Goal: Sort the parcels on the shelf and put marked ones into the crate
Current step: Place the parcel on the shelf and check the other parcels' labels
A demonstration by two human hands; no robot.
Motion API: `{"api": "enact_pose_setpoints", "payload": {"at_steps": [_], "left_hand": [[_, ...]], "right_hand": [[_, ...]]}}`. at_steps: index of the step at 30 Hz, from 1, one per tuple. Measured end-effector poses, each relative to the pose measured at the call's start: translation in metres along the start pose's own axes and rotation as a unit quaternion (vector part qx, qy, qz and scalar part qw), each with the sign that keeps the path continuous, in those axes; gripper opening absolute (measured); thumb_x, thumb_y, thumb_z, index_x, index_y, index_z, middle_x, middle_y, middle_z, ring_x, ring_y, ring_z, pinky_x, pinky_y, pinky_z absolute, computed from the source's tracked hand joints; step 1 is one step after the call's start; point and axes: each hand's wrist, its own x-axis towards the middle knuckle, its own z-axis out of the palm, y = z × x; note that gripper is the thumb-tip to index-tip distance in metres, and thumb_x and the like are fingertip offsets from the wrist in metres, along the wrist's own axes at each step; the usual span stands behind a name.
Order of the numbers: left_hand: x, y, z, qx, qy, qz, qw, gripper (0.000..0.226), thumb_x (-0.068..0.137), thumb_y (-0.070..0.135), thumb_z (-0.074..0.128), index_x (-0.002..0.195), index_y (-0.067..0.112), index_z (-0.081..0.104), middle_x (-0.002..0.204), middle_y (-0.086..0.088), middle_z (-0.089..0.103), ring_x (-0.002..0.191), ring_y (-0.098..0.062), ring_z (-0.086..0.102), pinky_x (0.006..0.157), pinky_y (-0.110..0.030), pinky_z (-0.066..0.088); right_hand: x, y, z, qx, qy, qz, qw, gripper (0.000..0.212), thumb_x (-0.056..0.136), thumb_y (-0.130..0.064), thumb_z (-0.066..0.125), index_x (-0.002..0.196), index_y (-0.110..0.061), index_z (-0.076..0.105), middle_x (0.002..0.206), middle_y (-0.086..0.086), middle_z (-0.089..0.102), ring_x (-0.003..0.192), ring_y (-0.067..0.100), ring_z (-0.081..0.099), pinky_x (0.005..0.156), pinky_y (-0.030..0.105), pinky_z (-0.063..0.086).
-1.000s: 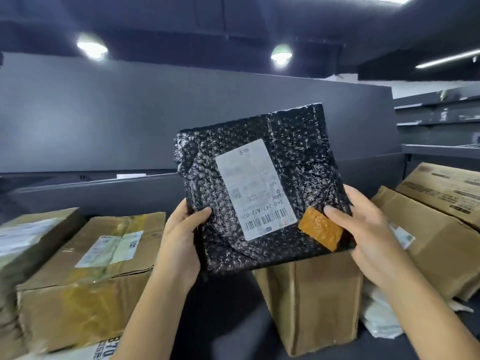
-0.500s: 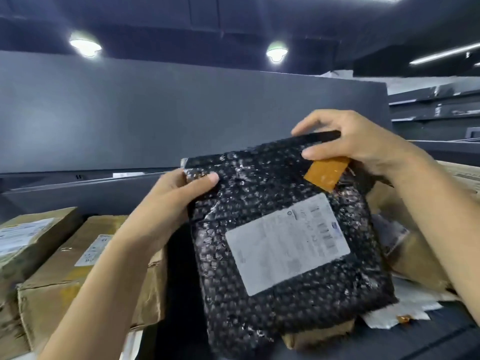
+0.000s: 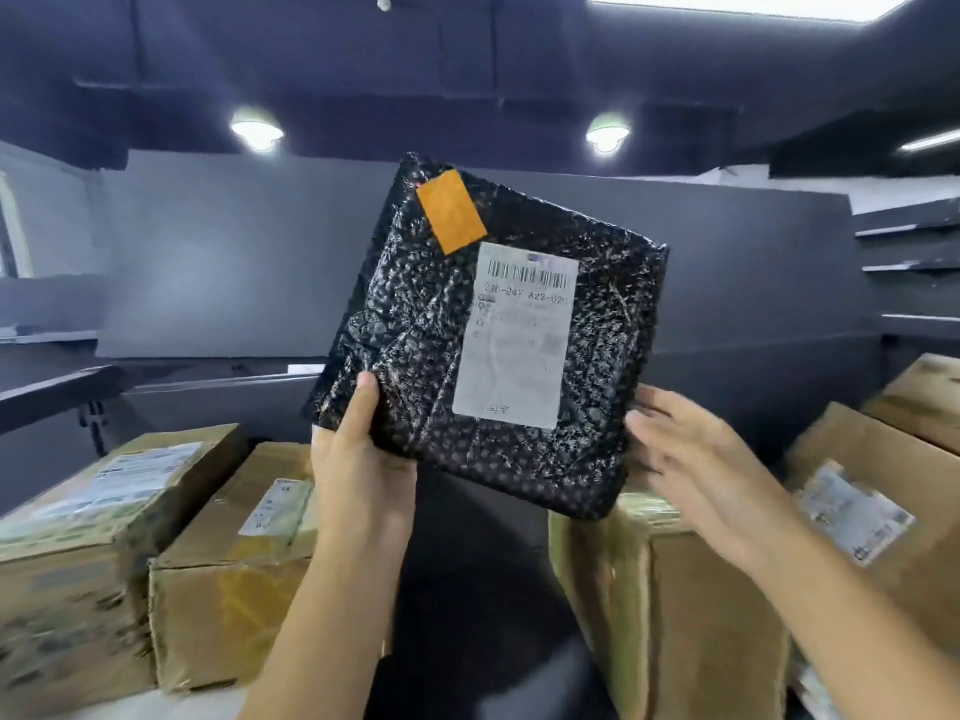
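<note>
Head view: the left hand (image 3: 358,470) clasps the black parcel (image 3: 415,324) at its lower left corner, thumb on its front. The parcel is held up above the cardboard boxes (image 3: 675,615), with an orange sticker (image 3: 451,211) on its upper left. The right hand (image 3: 696,459), blurred, fingers straight, is at the parcel's right edge and grasps nothing.

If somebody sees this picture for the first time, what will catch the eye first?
The black bubble-wrap parcel, held up in the centre by the left hand at its lower left corner. Next, the orange patch at its top and the white barcode label below it, with brown cartons on both sides.
</note>
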Motion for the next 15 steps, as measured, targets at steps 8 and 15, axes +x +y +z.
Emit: {"api": "enact_pose_setpoints", "payload": {"at_steps": [8, 15], "left_hand": [[-0.008, 0.021, -0.021, 0.091, -0.001, 0.017, 0.996, 0.016, 0.09, 0.004, 0.057, 0.104, 0.013, 0.059, 0.1, -0.005, 0.071, 0.079, -0.014, 0.071, 0.074, -0.033, 0.058], [-0.021, 0.085, -0.069, 0.498, 0.085, 0.284, 0.815, 0.02, 0.089, 0.006, 0.057, 0.1, 0.022, 0.056, 0.103, 0.003, 0.054, 0.083, 0.006, 0.056, 0.069, -0.005, 0.045]], "right_hand": [[0.012, 0.019, 0.032, 0.011, 0.024, -0.003, 1.0, 0.017, 0.09, -0.003, 0.055, 0.099, -0.013, 0.065, 0.086, 0.0, 0.075, 0.074, 0.011, 0.07, 0.057, 0.022, 0.053], [0.041, 0.042, 0.095, 0.033, -0.017, 0.07, 0.997, 0.017, 0.092, -0.005, 0.054, 0.094, -0.015, 0.067, 0.082, -0.002, 0.071, 0.07, 0.012, 0.067, 0.056, 0.026, 0.054]]}}
